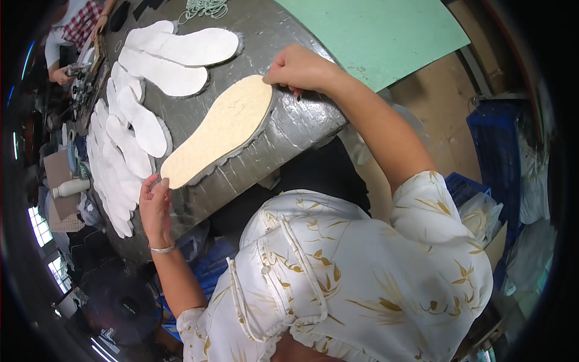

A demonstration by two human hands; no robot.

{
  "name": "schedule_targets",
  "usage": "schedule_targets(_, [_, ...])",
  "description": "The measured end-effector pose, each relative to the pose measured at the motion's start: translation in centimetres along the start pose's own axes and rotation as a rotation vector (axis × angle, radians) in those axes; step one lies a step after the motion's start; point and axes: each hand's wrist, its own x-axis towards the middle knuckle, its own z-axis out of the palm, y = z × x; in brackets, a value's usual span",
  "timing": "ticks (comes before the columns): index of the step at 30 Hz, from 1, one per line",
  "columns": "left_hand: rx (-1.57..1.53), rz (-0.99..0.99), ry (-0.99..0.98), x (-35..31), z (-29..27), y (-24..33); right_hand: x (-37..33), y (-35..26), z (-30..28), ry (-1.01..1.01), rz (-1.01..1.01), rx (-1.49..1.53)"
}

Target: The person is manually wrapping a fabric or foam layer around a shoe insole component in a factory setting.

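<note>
A cream-coloured insole lies slantwise over the table's near edge area, with a grey fluffy rim showing along its lower side. Its narrow heel end is pinched between the thumb and fingers of my left hand. At the wide toe end, my right hand grips the edge, its fingertips partly hidden. Beyond it rest several white insoles with grey fuzzy edges, among them a pair near the top and an overlapping row down the left side.
The dark, shiny tabletop carries a bundle of pale green bands at its far side. A green sheet adjoins it on the right. Blue crates stand at the right. Another person's hand is at the far left.
</note>
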Motion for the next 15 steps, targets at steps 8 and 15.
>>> schedule_targets(8, [0.03,-0.003,-0.038,-0.11,-0.58,-0.02,-0.47,-0.5,0.07,0.025,0.006,0.014])
schedule_targets(15, [0.038,-0.004,-0.082,0.56,-0.72,-0.75,-0.44,-0.19,0.25,0.055,0.013,-0.013])
